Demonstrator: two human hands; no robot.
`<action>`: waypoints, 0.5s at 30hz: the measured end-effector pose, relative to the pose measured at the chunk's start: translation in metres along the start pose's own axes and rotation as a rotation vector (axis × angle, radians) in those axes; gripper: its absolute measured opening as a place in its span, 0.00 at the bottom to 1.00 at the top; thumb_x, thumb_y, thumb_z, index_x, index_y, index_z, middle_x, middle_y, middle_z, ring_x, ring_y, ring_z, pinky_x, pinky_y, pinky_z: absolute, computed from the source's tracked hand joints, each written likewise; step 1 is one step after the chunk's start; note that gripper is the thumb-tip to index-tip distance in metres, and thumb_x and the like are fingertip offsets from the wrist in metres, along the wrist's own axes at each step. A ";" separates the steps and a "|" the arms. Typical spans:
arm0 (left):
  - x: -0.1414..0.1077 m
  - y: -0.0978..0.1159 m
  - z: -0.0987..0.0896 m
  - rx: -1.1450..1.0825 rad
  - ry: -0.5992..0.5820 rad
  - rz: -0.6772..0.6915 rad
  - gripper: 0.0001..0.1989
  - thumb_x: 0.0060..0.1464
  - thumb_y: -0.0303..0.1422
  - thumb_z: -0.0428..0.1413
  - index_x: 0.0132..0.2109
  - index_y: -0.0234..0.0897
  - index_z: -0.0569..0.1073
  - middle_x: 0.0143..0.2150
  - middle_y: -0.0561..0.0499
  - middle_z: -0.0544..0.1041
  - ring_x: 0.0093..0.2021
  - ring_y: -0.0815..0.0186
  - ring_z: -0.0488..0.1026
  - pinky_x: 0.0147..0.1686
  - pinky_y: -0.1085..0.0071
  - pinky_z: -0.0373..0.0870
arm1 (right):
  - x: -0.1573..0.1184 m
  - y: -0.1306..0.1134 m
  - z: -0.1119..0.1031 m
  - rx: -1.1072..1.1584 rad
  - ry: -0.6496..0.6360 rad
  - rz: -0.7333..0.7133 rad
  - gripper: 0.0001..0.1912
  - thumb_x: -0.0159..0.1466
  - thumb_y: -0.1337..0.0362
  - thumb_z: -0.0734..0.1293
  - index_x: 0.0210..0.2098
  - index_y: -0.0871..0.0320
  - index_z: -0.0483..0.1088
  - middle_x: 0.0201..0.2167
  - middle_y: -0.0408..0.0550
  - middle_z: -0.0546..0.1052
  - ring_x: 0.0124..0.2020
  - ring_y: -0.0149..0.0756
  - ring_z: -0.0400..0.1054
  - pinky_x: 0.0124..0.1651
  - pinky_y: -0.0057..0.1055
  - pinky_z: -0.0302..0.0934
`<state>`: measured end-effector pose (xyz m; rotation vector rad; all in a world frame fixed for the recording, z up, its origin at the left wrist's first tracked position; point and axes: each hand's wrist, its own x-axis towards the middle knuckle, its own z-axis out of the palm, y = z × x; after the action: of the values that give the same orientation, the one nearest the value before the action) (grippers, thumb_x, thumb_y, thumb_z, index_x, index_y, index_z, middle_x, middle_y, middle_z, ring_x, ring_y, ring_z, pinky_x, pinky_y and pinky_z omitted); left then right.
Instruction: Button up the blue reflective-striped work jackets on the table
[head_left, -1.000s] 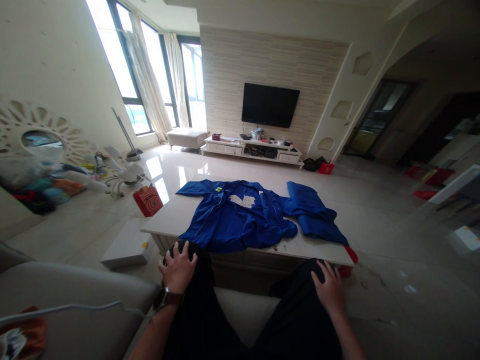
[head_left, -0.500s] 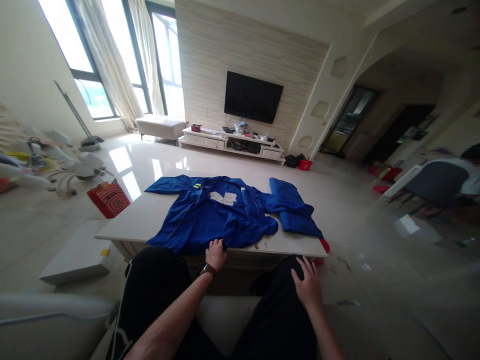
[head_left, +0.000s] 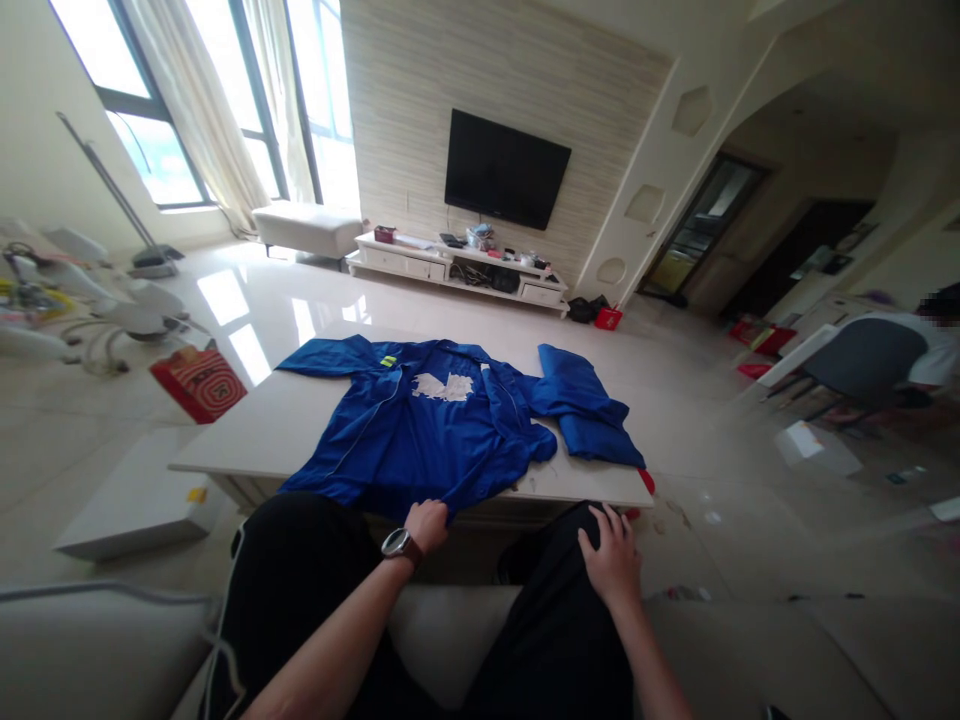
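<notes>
A blue jacket [head_left: 405,430] lies spread on a low white table [head_left: 232,430], its inside with a pale patch facing up and one sleeve stretched to the left. My left hand [head_left: 426,527], with a watch on the wrist, is closed on the jacket's near edge at the table's front. My right hand [head_left: 611,555] rests on my right knee with its fingers spread, holding nothing. Folded blue cloth [head_left: 589,405] lies at the table's right end, touching the jacket.
A red paper bag [head_left: 199,383] and a white box [head_left: 139,500] stand left of the table. Behind are a TV cabinet [head_left: 405,262] and a bench [head_left: 307,228]. A person [head_left: 934,345] sits by a grey chair [head_left: 862,360] at the far right.
My left hand has moved slightly left and toward me, turning at the wrist and drawing the jacket's near edge down a little. My right hand stays on the knee. The view has shifted slightly.
</notes>
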<state>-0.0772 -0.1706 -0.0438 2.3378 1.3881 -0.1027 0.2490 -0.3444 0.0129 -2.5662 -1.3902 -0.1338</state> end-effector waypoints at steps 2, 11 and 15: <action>-0.001 -0.005 0.003 0.005 -0.040 -0.053 0.10 0.55 0.26 0.56 0.42 0.34 0.79 0.50 0.38 0.81 0.53 0.49 0.77 0.53 0.54 0.69 | 0.000 0.002 0.000 0.024 0.009 0.001 0.28 0.68 0.51 0.55 0.64 0.48 0.68 0.71 0.48 0.62 0.72 0.55 0.50 0.63 0.57 0.61; -0.001 0.000 -0.020 -0.055 -0.050 -0.101 0.14 0.57 0.30 0.54 0.46 0.37 0.81 0.50 0.36 0.81 0.50 0.48 0.80 0.49 0.55 0.74 | -0.003 0.010 0.001 0.085 0.018 -0.013 0.29 0.68 0.50 0.56 0.64 0.51 0.68 0.71 0.47 0.62 0.73 0.56 0.49 0.66 0.54 0.58; 0.015 -0.007 -0.057 -0.080 0.017 -0.083 0.16 0.59 0.36 0.54 0.51 0.42 0.80 0.54 0.39 0.80 0.53 0.48 0.78 0.51 0.55 0.73 | 0.003 0.001 -0.004 -0.004 -0.054 -0.012 0.27 0.66 0.54 0.59 0.61 0.53 0.71 0.71 0.51 0.62 0.73 0.59 0.49 0.66 0.59 0.55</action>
<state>-0.0842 -0.1328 0.0021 2.2213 1.4698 -0.0506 0.2514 -0.3439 0.0172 -2.5830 -1.4253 -0.0699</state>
